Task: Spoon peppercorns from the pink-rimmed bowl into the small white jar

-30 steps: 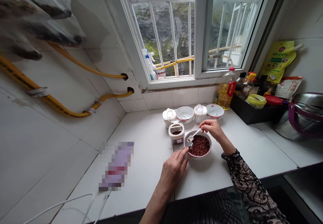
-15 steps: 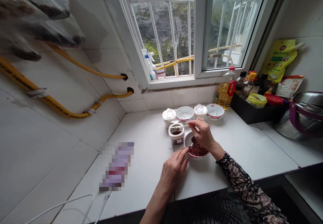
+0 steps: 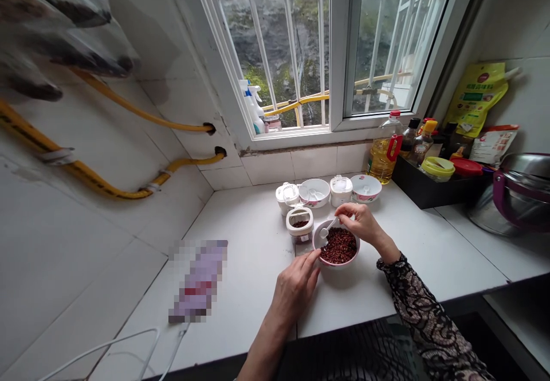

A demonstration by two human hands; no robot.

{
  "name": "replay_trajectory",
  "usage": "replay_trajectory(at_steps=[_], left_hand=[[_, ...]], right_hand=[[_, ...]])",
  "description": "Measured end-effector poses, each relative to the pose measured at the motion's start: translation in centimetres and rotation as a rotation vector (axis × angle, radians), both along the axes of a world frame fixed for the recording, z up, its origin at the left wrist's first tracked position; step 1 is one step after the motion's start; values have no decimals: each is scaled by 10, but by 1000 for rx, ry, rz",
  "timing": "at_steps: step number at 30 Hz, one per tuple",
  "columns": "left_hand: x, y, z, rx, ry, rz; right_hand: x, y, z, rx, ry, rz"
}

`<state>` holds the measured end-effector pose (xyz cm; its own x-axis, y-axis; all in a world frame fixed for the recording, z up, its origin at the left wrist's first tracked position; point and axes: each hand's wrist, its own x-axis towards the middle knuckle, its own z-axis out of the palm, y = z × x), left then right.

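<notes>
A bowl [image 3: 337,265] with a pink rim holds dark red-brown granules. My right hand [image 3: 360,224] pinches a small white spoon [image 3: 328,228], whose tip is over the bowl's left inner side. The fingertips of my left hand [image 3: 296,283] rest against the bowl's left rim, fingers together. Just left of the bowl stands a clear jar [image 3: 301,234] with a raised lid and some of the same dark granules in it. Behind are two white-lidded jars [image 3: 287,198] [image 3: 341,191] and two flowered white bowls [image 3: 315,202] [image 3: 365,196], with a white spoon visible in each bowl.
An oil bottle [image 3: 384,154] stands near the window, beside a black box [image 3: 423,189] of sauces and jars. A metal pot [image 3: 494,212] is at the right. A blurred purple object [image 3: 200,283] with a cable lies left.
My right hand has moved right with the spoon, from above the open jar to the bowl, exposing more of the granules. My left hand has stayed at the rim.
</notes>
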<state>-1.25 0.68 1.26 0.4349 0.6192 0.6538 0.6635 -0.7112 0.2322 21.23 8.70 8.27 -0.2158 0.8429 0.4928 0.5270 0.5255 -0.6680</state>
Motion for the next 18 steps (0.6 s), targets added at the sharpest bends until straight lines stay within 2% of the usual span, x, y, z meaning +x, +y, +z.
replay_trajectory(at_steps=[4, 6, 9, 14, 18], left_hand=[[0, 0, 1, 8, -6, -3], [1, 0, 1, 17, -10, -2], [1, 0, 1, 24, -13, -1], [1, 0, 1, 13, -10, -3], [1, 0, 1, 16, -13, -9]], right_hand=[[-5, 0, -5, -8, -154, -15], [-7, -1, -5, -48, -161, 20], [-9, -3, -5, -159, -92, 83], [-7, -2, -3, -373, 63, 71], [-5, 2, -3, -485, 201, 71]])
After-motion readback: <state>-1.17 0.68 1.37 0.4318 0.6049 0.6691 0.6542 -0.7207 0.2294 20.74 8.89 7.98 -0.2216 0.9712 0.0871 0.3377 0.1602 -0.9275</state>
